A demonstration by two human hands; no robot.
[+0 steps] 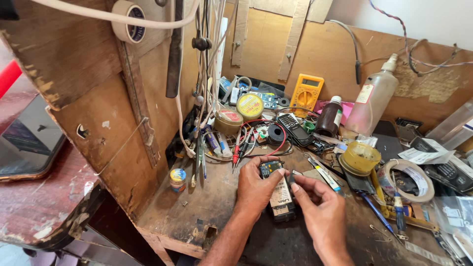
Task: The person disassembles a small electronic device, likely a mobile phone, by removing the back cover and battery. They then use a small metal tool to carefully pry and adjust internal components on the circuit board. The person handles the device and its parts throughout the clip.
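Black opened phone [280,194] gripped by left hand [256,189], right hand [320,204] pinching its edge

The phone [279,197] under my hands [290,197] is black with a white label and a green board at its top. My multimeter [306,89] is yellow, the bottle [329,117] dark brown, the worktop [182,212] scuffed brown wood.

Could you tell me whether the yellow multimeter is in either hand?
No, the yellow multimeter leans against the back board, while both hands hold the opened phone.
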